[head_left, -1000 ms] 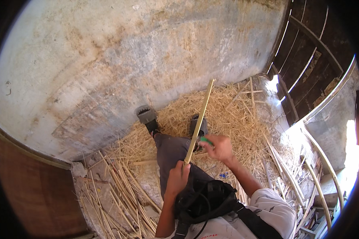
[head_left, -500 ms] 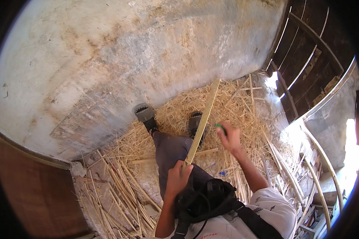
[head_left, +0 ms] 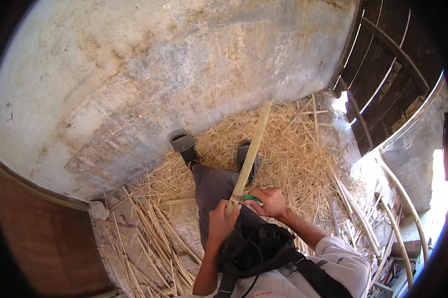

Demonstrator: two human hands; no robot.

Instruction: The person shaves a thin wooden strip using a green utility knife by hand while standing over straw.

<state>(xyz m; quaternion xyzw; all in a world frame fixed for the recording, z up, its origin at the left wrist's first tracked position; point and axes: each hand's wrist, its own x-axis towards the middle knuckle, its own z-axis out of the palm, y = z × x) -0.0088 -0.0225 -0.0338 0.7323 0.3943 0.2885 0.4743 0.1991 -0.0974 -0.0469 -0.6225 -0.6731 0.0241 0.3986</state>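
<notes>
A long flat bamboo strip slants up and away over my leg. My left hand is closed round its near end, thumb on top. In my closed right hand is a small green-handled knife. Its short tip meets the strip just beyond my left thumb; how deep it sits in the strip cannot be made out. The two hands are close together above my lap.
Pale shavings cover the floor round my sandalled feet. Thin split sticks lie at the lower left. A stained wall rises ahead, and a dark slatted panel stands at the far right. Curved poles lean nearby.
My right hand has come down and left with the knife, from beside the strip's middle to its near end. The strip has tilted slightly; my left hand keeps its hold.
</notes>
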